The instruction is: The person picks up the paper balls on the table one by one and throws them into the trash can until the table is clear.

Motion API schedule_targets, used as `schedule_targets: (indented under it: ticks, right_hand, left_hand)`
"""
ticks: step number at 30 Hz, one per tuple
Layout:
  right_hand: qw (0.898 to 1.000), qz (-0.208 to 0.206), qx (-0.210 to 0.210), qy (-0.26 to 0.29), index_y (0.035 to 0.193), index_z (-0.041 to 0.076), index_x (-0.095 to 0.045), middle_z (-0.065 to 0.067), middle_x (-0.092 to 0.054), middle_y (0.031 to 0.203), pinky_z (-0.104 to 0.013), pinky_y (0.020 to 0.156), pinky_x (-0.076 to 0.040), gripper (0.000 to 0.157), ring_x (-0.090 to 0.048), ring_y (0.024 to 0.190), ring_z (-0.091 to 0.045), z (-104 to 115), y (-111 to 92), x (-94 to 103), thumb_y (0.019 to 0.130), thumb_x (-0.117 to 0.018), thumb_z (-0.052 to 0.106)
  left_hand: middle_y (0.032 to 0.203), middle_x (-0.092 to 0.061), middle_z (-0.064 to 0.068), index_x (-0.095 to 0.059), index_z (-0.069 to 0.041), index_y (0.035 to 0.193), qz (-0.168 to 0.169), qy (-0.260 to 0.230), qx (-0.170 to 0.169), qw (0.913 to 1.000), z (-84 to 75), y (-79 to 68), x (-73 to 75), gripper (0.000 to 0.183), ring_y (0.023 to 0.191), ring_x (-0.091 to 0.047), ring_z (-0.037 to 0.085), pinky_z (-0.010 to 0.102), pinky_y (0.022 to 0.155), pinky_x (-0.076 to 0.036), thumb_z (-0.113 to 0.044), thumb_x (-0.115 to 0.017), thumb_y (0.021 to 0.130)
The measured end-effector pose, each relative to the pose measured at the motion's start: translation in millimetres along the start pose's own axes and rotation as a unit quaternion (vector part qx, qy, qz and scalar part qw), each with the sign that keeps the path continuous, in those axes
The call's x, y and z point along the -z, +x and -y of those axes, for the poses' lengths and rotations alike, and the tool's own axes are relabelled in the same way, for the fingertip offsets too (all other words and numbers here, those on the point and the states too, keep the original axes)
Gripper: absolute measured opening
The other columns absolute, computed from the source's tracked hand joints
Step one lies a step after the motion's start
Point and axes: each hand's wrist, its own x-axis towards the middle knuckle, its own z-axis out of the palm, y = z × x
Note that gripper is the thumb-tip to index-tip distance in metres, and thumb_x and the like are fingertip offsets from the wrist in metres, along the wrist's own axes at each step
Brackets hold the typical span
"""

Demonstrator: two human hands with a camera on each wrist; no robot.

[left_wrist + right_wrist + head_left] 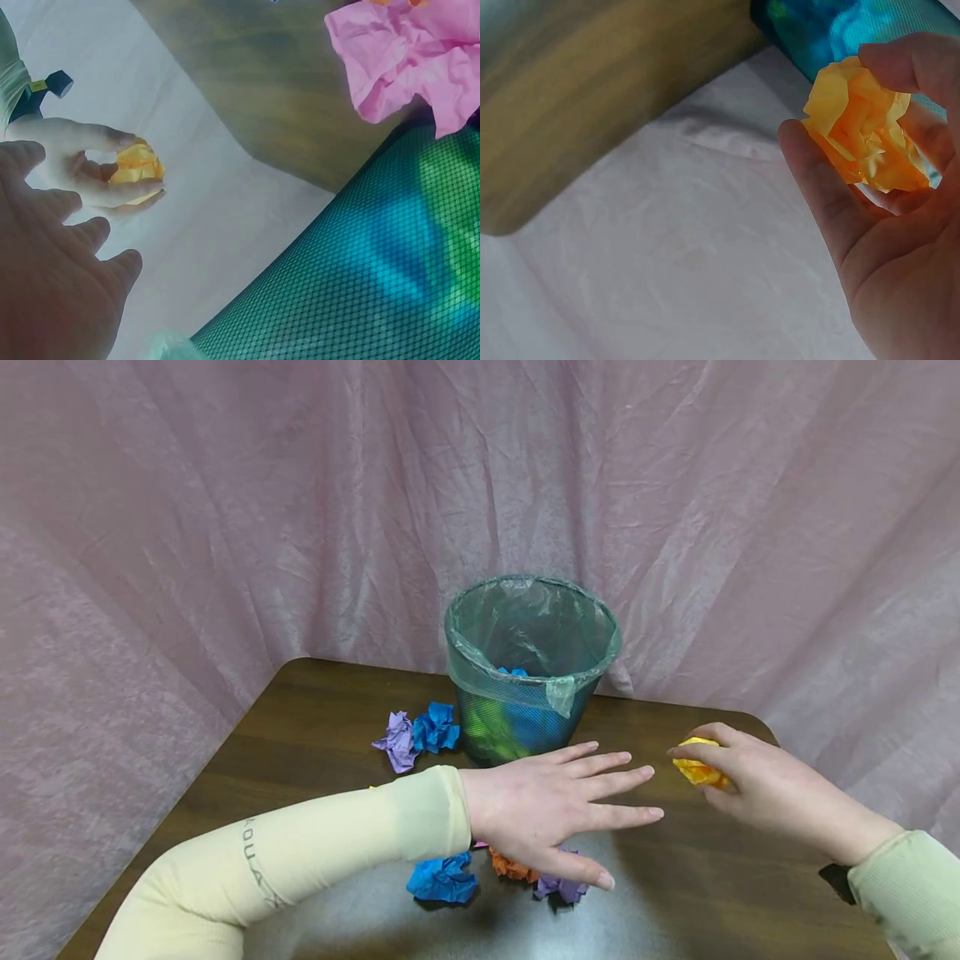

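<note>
In the head view my right hand (772, 777) grips a crumpled yellow-orange paper ball (697, 762) above the right part of the table. The right wrist view shows that paper ball (866, 131) between thumb and curled fingers. My left hand (555, 810) stretches over the middle of the table with its fingers straight and spread, palm down, holding nothing. Below it lie an orange paper ball (512, 866) and a purple paper ball (561, 881), both partly covered by the hand. Behind the left hand stands a mesh wastebasket (480, 710) with a clear liner and blue and green paper inside.
A lilac paper ball (398, 743) and a blue paper ball (436, 727) lie left of the basket. Another blue paper ball (442, 878) sits near the left forearm. Pink paper (409, 56) shows in the left wrist view. A pink curtain (375, 510) hangs behind the wooden table (322, 702).
</note>
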Motion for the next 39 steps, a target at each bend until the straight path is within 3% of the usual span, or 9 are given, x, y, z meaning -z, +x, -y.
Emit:
schedule_targets:
  ticks: [12,22,35,39]
  right_hand:
    - [1.0,-0.015,0.015,-0.018,0.124,0.017,-0.07,-0.001,-0.062,0.121,-0.033,0.068,-0.057,0.056,-0.064,0.091,-0.013,-4,17,28.8,0.073,-0.087,0.002]
    - [0.999,-0.023,0.017,-0.03,0.125,0.016,-0.071,-0.004,-0.062,0.119,-0.038,0.069,-0.057,0.059,-0.065,0.091,-0.018,-8,28,45.7,0.071,-0.087,0.0]
    - [0.999,-0.019,-0.008,-0.029,0.125,0.015,-0.072,-0.008,-0.062,0.121,-0.038,0.068,-0.057,0.054,-0.066,0.09,-0.02,-7,52,67.5,0.075,-0.083,-0.002]
    - [0.999,-0.025,0.014,-0.036,0.125,0.013,-0.071,-0.01,-0.062,0.122,-0.043,0.07,-0.057,0.055,-0.066,0.093,-0.025,-7,60,70.4,0.074,-0.085,-0.004]
  left_hand:
    - [0.17,0.012,-0.002,-0.004,-0.035,0.165,-0.014,0.012,0.005,0.9998,3.5,-0.6,27.3,0.082,0.151,0.022,0.014,0.038,0.123,0.01,-0.075,-0.029,0.099]
    - [0.171,0.009,-0.001,-0.007,-0.033,0.166,-0.015,0.014,0.005,0.9998,8.4,-6.7,38.7,0.081,0.151,0.023,0.013,0.038,0.123,0.01,-0.075,-0.029,0.099]
    - [0.17,0.013,-0.003,-0.006,-0.033,0.166,-0.038,0.014,0.03,0.9987,26.9,-19.3,61.5,0.081,0.15,0.024,0.012,0.041,0.123,0.01,-0.074,-0.028,0.099]
    - [0.17,0.011,-0.003,-0.008,-0.031,0.166,-0.053,0.016,0.045,0.9975,35.9,-27.3,68.3,0.081,0.152,0.02,0.013,0.042,0.123,0.008,-0.073,-0.029,0.1]
